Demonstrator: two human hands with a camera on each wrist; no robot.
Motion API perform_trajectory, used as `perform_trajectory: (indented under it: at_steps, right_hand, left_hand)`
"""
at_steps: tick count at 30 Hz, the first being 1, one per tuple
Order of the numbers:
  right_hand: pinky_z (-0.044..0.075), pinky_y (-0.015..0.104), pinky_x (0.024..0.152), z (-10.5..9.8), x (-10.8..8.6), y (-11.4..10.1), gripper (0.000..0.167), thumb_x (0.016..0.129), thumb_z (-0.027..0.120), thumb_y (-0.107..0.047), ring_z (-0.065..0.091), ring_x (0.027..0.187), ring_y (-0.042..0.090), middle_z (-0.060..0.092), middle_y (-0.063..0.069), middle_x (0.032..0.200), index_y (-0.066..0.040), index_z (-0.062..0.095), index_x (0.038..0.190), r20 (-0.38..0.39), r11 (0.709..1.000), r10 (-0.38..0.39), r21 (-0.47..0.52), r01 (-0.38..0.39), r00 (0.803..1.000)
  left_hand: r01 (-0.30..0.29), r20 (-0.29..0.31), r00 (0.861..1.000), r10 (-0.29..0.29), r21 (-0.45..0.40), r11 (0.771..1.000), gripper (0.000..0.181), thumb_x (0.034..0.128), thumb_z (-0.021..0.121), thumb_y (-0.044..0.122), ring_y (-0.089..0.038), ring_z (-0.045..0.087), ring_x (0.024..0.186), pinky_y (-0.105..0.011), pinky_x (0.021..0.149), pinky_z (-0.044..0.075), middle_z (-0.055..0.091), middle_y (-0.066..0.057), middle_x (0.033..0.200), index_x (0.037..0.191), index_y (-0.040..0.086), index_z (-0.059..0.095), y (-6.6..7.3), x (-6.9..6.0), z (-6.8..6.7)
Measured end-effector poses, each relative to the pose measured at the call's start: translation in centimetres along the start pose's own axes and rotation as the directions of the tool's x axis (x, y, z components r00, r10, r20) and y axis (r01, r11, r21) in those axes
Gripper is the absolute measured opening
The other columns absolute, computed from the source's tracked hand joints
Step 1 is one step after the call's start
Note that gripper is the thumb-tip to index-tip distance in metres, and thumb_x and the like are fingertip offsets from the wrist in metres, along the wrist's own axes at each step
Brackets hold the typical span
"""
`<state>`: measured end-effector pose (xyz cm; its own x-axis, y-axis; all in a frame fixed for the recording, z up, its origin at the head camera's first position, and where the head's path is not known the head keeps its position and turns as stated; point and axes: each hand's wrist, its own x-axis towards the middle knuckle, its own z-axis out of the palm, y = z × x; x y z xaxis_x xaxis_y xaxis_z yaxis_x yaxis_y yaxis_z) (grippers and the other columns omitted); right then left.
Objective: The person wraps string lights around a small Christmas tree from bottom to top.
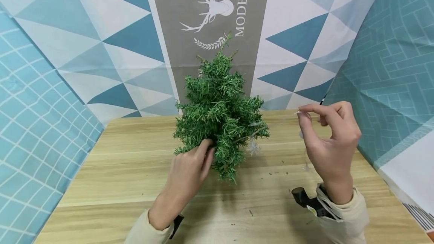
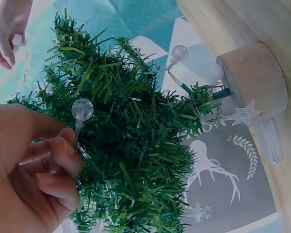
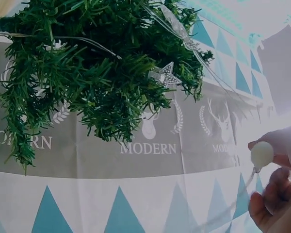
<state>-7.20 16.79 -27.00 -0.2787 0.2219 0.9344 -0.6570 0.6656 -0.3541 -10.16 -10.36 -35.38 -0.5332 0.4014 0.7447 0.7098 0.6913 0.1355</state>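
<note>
The left hand (image 1: 188,168) is reaching into the bushy green artificial tree (image 1: 217,112), its fingers curling and pinching the wire stem just below a clear crackled ball (image 2: 82,109) of the thin transparent string of lights (image 3: 188,45). The right hand (image 1: 333,138) is holding itself well apart from the tree, to the right of the left hand's grip, and is pinching a pale, smooth round ball (image 3: 262,154) narrowly between thumb and index finger. The string is running from the tree toward this right-hand pinch, with more of it dangling below the fingers. Between the two grips, a clear snowflake ornament (image 1: 253,148) is hanging at the tree's edge.

The tree is standing upright in front of the left hand, on a round pale wooden base (image 2: 254,80); a clear textured star (image 2: 245,113) is showing close to that base, beyond the left grip. Below and around both hands, a wood-grained table (image 1: 101,183) is bearing small scattered green bits, and behind the tree a grey panel (image 1: 190,48) is displaying a white deer head.
</note>
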Motion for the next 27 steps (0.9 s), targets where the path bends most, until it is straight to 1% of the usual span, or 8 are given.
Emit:
perform_trajectory:
  at_steps: [3, 5, 8, 11, 15, 18, 23, 27]
  right_hand:
    - [0.025, 0.02, 0.063, -0.1, -0.1, 0.2, 0.011, 0.087, 0.066, 0.0, 0.036, 0.065, 0.005, 0.04, 0.008, 0.06, 0.007, 0.073, 0.084, -0.008, 0.999, 0.042, 0.006, -0.042, 0.999]
    - [0.027, 0.019, 0.06, 0.0, -0.1, 0.5, 0.01, 0.087, 0.065, 0.002, 0.037, 0.059, 0.004, 0.045, 0.005, 0.057, 0.008, 0.073, 0.086, -0.002, 0.997, 0.075, 0.024, -0.075, 0.997]
    - [0.033, 0.018, 0.056, 0.3, -0.1, 0.9, 0.009, 0.088, 0.065, 0.003, 0.042, 0.055, 0.001, 0.053, 0.006, 0.057, 0.008, 0.073, 0.09, 0.003, 0.993, 0.116, 0.036, -0.116, 0.993]
    - [0.04, 0.018, 0.059, 0.7, 0.6, 0.9, 0.01, 0.089, 0.064, 0.003, 0.049, 0.058, 0.002, 0.059, 0.011, 0.063, 0.01, 0.072, 0.09, -0.015, 0.992, 0.116, 0.059, -0.115, 0.993]
    - [0.049, 0.02, 0.067, 1.1, 2.3, 0.1, 0.012, 0.089, 0.063, 0.003, 0.059, 0.065, 0.006, 0.067, 0.015, 0.075, 0.014, 0.069, 0.09, -0.026, 0.988, 0.11, 0.112, -0.106, 0.994]
    - [0.05, 0.021, 0.07, 1.5, 3.6, 0.4, 0.012, 0.09, 0.064, 0.0, 0.062, 0.071, 0.007, 0.07, 0.015, 0.084, 0.011, 0.069, 0.091, 0.019, 0.991, 0.089, 0.102, -0.09, 0.996]
    - [0.047, 0.018, 0.073, 2.5, 5.4, 2.5, 0.013, 0.092, 0.066, -0.006, 0.06, 0.076, 0.0, 0.071, 0.013, 0.088, 0.005, 0.071, 0.096, 0.133, 0.999, 0.038, 0.009, -0.04, 0.99]
    - [0.046, 0.016, 0.074, 3.5, 7.1, 4.4, 0.013, 0.093, 0.065, -0.007, 0.057, 0.076, -0.003, 0.071, 0.012, 0.087, 0.003, 0.072, 0.098, 0.212, 0.998, 0.035, -0.053, -0.024, 0.977]
  left_hand:
    - [-0.014, -0.01, 1.0, 0.014, -0.033, 0.999, 0.01, 0.0921, 0.066, 0.005, 0.006, 0.021, 0.042, -0.008, 0.036, 0.018, 0.048, 0.009, 0.053, 0.101, 0.002, 0.065, 0.0, 0.1, 0.0]
    - [-0.018, -0.002, 1.0, 0.018, -0.055, 0.998, 0.012, 0.0915, 0.065, 0.003, 0.006, 0.021, 0.042, -0.007, 0.036, 0.018, 0.05, 0.008, 0.054, 0.103, -0.001, 0.066, 0.0, 0.2, 0.1]
    - [-0.005, 0.013, 1.0, 0.006, -0.084, 0.996, 0.018, 0.0902, 0.066, 0.001, 0.007, 0.021, 0.043, -0.007, 0.036, 0.019, 0.055, 0.005, 0.056, 0.107, -0.004, 0.068, 0.0, 0.0, 0.2]
    - [0.021, 0.037, 0.999, -0.017, -0.105, 0.994, 0.02, 0.0913, 0.065, 0.002, 0.006, 0.024, 0.043, -0.007, 0.036, 0.021, 0.062, 0.0, 0.063, 0.11, -0.005, 0.067, 0.1, -0.1, 0.1]
    - [0.046, 0.072, 0.997, -0.037, -0.131, 0.99, 0.023, 0.0933, 0.064, 0.005, 0.006, 0.026, 0.043, -0.007, 0.036, 0.023, 0.067, -0.003, 0.07, 0.114, -0.005, 0.066, 0.4, -0.1, -0.3]
    - [0.058, 0.089, 0.995, -0.046, -0.139, 0.989, 0.024, 0.0938, 0.064, 0.005, 0.006, 0.028, 0.043, -0.007, 0.037, 0.026, 0.069, -0.006, 0.074, 0.115, -0.005, 0.066, 0.4, 0.0, -0.7]
    - [0.094, 0.138, 0.988, -0.076, -0.135, 0.986, 0.025, 0.0935, 0.065, 0.005, 0.005, 0.033, 0.045, -0.008, 0.038, 0.031, 0.072, -0.01, 0.083, 0.116, -0.004, 0.066, 0.2, 0.2, -1.3]
    - [0.113, 0.195, 0.977, -0.09, -0.111, 0.987, 0.029, 0.0938, 0.065, 0.008, 0.005, 0.032, 0.043, -0.009, 0.036, 0.03, 0.069, -0.005, 0.076, 0.121, -0.004, 0.064, 0.2, 0.1, -1.4]
